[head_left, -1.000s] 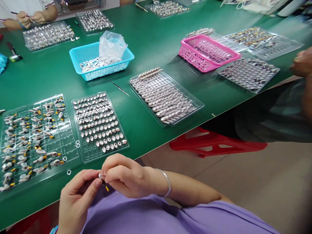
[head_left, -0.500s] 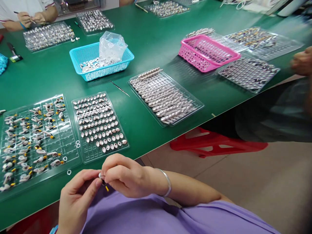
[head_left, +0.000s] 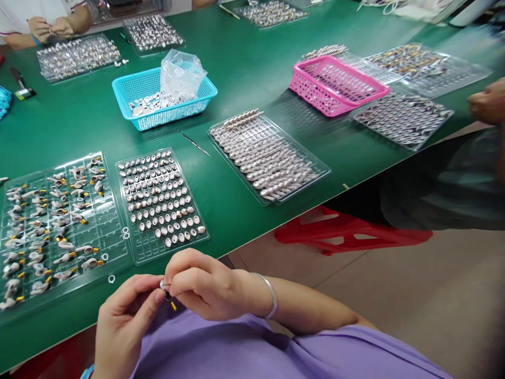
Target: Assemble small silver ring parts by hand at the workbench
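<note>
Just in front of the table edge, my left hand (head_left: 126, 316) and my right hand (head_left: 205, 287) meet at the fingertips. Between them is a small white earbud housing (head_left: 162, 285), with a yellow-tipped piece (head_left: 173, 305) hanging below it. Both hands pinch this part; my fingers cover most of it. To the left lies a clear tray (head_left: 114, 210) with rows of white earbud housings that have yellow tips. Beside it, a smaller clear tray (head_left: 144, 253) carries rows of small oval white shells (head_left: 158, 202). A loose white ring (head_left: 111, 279) lies near my left hand.
A blue basket (head_left: 158, 122) holds white pieces and a plastic bag (head_left: 181, 73). Tweezers (head_left: 193, 143) lie near it. A filled tray (head_left: 268, 158) and a pink basket (head_left: 335, 87) stand to the right. Co-workers' hands (head_left: 51, 29) show far left, another person's hand (head_left: 489, 102) at right.
My hands and the part between them stay almost still. At the far left, the co-worker's hands have shifted slightly.
</note>
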The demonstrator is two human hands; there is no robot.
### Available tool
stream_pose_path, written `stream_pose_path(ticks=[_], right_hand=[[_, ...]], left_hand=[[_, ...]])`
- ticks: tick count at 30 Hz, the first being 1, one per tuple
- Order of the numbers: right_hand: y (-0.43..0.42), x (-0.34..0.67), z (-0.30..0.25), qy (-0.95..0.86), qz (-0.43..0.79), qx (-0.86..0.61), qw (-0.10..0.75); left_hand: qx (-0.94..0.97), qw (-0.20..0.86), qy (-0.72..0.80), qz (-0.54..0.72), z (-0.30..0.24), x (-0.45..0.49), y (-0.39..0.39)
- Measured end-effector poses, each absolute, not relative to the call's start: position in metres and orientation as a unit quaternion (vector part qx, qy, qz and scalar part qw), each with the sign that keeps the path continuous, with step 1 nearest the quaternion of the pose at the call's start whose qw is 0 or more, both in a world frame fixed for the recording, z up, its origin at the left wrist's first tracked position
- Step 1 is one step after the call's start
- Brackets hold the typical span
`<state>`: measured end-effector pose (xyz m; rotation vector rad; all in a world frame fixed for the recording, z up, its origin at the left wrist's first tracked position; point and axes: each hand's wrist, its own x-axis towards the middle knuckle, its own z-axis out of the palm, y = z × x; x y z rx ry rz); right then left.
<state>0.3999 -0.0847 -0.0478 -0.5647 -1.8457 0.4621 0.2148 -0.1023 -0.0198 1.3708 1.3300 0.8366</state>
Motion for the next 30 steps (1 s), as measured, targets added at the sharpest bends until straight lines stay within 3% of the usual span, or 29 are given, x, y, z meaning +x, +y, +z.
stream_pose_path(ticks=[21, 30], right_hand=[[-0.0824, 0.4027, -0.0514, -0.81, 0.212, -0.232, 0.495], [-0.0828, 0.4014, -0.0495, -0.795, 0.223, -0.217, 0.52]], left_hand=[[0.576, 0.53, 0.535, 0.319, -0.023, 0.215, -0.1017], [0.539, 0.516, 0.577, 0.331, -0.0241, 0.2135, -0.1049]])
